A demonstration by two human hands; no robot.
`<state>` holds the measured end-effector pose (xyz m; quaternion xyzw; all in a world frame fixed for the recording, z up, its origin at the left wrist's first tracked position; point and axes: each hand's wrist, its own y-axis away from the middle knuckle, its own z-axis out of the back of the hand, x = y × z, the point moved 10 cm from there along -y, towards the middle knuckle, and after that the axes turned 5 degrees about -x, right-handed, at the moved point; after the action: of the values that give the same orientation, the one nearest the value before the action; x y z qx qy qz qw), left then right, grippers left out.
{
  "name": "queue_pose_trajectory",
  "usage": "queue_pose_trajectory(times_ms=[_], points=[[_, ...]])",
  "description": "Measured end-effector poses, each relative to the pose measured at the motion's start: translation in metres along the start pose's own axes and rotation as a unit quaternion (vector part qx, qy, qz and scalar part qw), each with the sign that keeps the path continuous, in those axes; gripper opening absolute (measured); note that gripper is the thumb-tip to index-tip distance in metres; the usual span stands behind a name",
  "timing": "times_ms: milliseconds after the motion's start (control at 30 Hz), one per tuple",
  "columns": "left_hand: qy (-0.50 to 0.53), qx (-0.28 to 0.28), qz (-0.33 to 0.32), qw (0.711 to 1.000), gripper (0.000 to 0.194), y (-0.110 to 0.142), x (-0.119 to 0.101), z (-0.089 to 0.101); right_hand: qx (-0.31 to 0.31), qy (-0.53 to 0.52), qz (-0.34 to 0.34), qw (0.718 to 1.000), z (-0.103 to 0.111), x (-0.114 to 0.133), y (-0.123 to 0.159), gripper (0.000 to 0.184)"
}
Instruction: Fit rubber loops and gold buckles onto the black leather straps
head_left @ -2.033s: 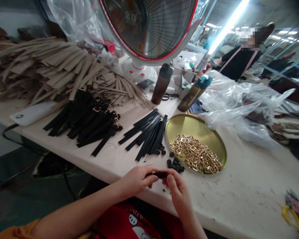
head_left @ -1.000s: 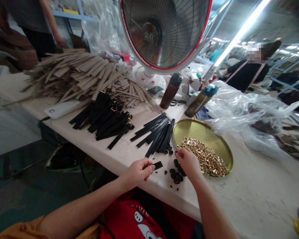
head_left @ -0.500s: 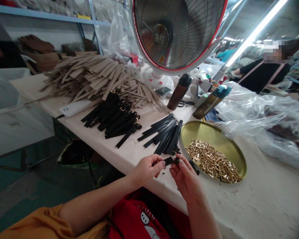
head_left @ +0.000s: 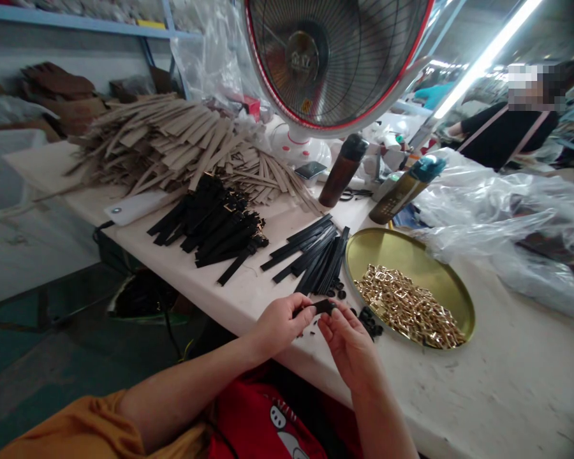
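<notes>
Both hands meet at one short black strap (head_left: 321, 307) above the table's front edge. My left hand (head_left: 287, 322) pinches its left part between thumb and fingers. At the strap's right end, my right hand (head_left: 347, 338) is closed on it with thumb and fingertips. Whether a small part sits under the right fingers cannot be made out. Just beyond my hands lie loose flat black straps (head_left: 310, 248) and small black loops (head_left: 368, 324). A round gold tray (head_left: 469, 306) to the right holds many gold buckles (head_left: 411, 309). Black straps with gold buckles (head_left: 220, 223) are piled to the left.
A heap of grey-brown strips (head_left: 167, 143) covers the table's back left. A red-rimmed fan (head_left: 335, 64) stands behind, with a dark bottle (head_left: 343, 171) and a greenish bottle (head_left: 404, 191) in front. Clear plastic sheeting (head_left: 497, 210) lies right. Another person (head_left: 504, 131) is farther back.
My right hand has shifted slightly left along the black strap, closer to my left hand. The strap now looks bent. The whole view has moved a little.
</notes>
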<state>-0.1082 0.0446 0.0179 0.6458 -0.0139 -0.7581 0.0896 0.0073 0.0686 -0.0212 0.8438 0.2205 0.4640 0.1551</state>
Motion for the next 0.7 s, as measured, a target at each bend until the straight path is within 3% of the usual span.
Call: queue_pose_trajectory(times_ms=[133,400,533,700], points=[[-0.028,-0.005,-0.006,1.0,0.026,0.003,-0.002,0.003,0.0,0.011,-0.007,1.0,0.004,-0.004,-0.002,0.025],[-0.113,-0.033,-0.057,0.991,0.026,0.009,-0.013,0.01,-0.03,0.093,0.107,0.99,0.004,0.01,0.007,0.022],[-0.148,-0.045,-0.073,0.985,0.026,0.011,-0.015,0.012,-0.029,0.038,0.059,0.997,0.003,0.002,0.008,0.026],[-0.165,-0.051,-0.066,0.983,0.025,0.014,-0.011,0.014,-0.006,-0.002,0.024,1.0,0.002,-0.009,0.007,0.016]])
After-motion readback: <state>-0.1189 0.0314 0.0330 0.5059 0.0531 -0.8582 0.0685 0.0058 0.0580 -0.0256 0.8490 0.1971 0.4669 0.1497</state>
